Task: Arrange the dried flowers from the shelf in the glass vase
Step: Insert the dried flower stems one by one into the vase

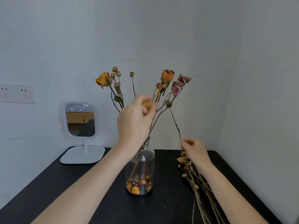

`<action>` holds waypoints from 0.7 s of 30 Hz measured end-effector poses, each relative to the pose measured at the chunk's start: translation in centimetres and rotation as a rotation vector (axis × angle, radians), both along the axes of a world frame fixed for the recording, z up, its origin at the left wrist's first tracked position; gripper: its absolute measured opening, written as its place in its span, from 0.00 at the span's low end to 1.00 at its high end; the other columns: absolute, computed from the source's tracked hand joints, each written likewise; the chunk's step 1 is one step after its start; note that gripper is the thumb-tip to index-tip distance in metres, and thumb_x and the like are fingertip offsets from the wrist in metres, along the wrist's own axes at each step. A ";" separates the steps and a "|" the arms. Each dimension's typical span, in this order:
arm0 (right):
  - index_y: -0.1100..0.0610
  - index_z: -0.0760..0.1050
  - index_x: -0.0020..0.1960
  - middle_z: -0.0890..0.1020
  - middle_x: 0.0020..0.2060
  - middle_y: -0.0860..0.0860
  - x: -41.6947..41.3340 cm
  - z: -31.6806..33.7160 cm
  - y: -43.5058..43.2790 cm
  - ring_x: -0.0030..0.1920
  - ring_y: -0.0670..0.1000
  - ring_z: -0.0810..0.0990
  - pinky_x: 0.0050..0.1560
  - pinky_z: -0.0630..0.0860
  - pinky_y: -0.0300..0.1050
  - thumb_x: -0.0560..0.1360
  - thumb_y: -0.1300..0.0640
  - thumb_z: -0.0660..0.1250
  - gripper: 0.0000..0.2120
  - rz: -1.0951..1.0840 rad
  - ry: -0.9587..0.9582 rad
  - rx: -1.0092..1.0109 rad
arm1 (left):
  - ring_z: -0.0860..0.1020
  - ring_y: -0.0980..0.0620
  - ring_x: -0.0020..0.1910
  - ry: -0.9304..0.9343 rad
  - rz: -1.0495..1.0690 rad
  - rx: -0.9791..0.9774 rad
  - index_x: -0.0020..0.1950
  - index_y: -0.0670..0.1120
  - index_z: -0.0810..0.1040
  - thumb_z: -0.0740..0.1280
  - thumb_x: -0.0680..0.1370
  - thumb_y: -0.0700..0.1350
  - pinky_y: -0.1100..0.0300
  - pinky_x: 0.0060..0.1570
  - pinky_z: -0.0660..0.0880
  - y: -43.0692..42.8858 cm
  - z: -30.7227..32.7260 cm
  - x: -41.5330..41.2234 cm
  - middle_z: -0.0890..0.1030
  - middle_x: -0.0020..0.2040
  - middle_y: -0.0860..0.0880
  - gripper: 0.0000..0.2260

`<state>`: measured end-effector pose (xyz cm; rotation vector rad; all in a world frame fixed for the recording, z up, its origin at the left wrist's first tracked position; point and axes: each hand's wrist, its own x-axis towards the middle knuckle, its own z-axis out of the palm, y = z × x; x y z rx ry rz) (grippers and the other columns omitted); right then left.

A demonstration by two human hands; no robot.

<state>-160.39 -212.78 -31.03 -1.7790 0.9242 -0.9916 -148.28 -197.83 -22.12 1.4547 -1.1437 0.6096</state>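
Two hands arranging dried flowers in a glass vase, with the job partly done.

The left hand is raised, fingers curled around a yellow bloom among the stems in the glass vase, which stands directly below it. The right hand, lower and off to the side, pinches one thin stem that slants up toward the arrangement. Under that hand a loose bunch of dried flowers lies on the black table, not yet placed. By the look of it, about half is done: the pinched stem and the bunch remain.
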 end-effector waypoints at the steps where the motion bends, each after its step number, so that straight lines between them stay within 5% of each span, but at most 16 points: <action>1: 0.56 0.75 0.53 0.77 0.39 0.50 -0.1 0.1 0.0 0.38 0.45 0.73 0.39 0.70 0.37 0.77 0.56 0.62 0.06 0.003 -0.013 0.002 | 0.75 0.60 0.26 0.015 -0.009 0.009 0.48 0.52 0.74 0.63 0.75 0.56 0.70 0.33 0.69 0.5 -1.9 0.1 0.74 0.24 0.55 0.09; 5: 0.55 0.74 0.51 0.77 0.38 0.52 -0.3 0.8 0.1 0.35 0.46 0.73 0.33 0.68 0.37 0.78 0.56 0.62 0.05 0.009 -0.078 0.018 | 0.73 0.57 0.34 0.277 0.095 0.142 0.47 0.52 0.68 0.67 0.69 0.61 0.67 0.31 0.67 1.6 -10.0 0.8 0.71 0.33 0.55 0.16; 10: 0.54 0.76 0.47 0.76 0.32 0.49 0.0 2.4 -0.1 0.26 0.44 0.70 0.25 0.68 0.33 0.77 0.58 0.63 0.03 0.013 -0.212 0.009 | 0.68 0.50 0.62 0.353 0.198 0.292 0.67 0.43 0.64 0.72 0.67 0.60 0.57 0.58 0.67 -1.2 -12.3 1.7 0.70 0.62 0.46 0.36; 15: 0.56 0.76 0.44 0.74 0.28 0.48 0.4 4.4 -0.5 0.22 0.40 0.69 0.23 0.67 0.31 0.77 0.60 0.62 0.05 0.011 -0.379 -0.002 | 0.65 0.45 0.69 0.392 0.294 0.407 0.73 0.42 0.57 0.69 0.67 0.64 0.47 0.64 0.64 -4.1 -11.2 2.6 0.67 0.70 0.44 0.44; 21: 0.57 0.76 0.47 0.73 0.30 0.49 0.5 5.9 -0.9 0.23 0.40 0.71 0.23 0.68 0.32 0.78 0.59 0.61 0.05 0.000 -0.453 -0.023 | 0.71 0.46 0.64 0.450 0.204 0.401 0.72 0.43 0.58 0.72 0.65 0.62 0.43 0.64 0.64 -4.1 -11.2 4.5 0.74 0.64 0.45 0.44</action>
